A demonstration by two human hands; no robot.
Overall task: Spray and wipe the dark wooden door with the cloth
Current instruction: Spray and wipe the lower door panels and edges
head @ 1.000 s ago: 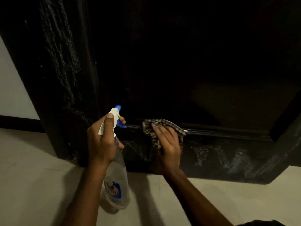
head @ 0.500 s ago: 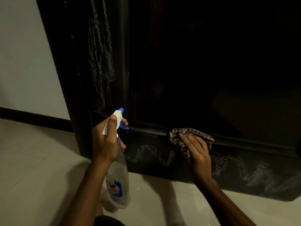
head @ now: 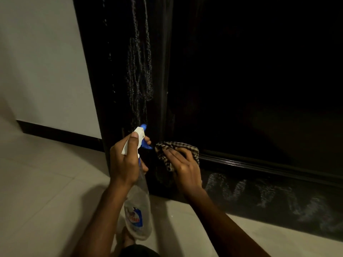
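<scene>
The dark wooden door (head: 250,80) fills most of the view, its big recessed panel too black to show whether it is wet or dry. To the left are a white wall (head: 42,62) and, below, a pale tiled floor (head: 46,182), parted by a dark skirting (head: 59,134). On the door's left upright, long whitish trails of spray (head: 139,67) run down, not yet rubbed away. Along the bottom rail, broad zigzag smears (head: 269,197) show pale against the wood, which I read as cleaner spread about but not yet wiped off. The clear spray bottle (head: 138,210) hangs at a slant in front of the door's lower left corner, its nozzle pointing at the upright. The left hand (head: 124,164) grips its neck, fingers curled round it, the thumb laid along the white head and a fingertip at the blue trigger (head: 145,144). The right hand (head: 185,169) lies with its fingers straight and flat, pressing the checked cloth (head: 178,146) against the door where the upright meets the moulding above the bottom rail; its thumb is hidden. Judging by this, the spraying is largely done low down and the wiping is under way at this corner. The trails on the upright and most of the bottom rail are still left to wipe.
</scene>
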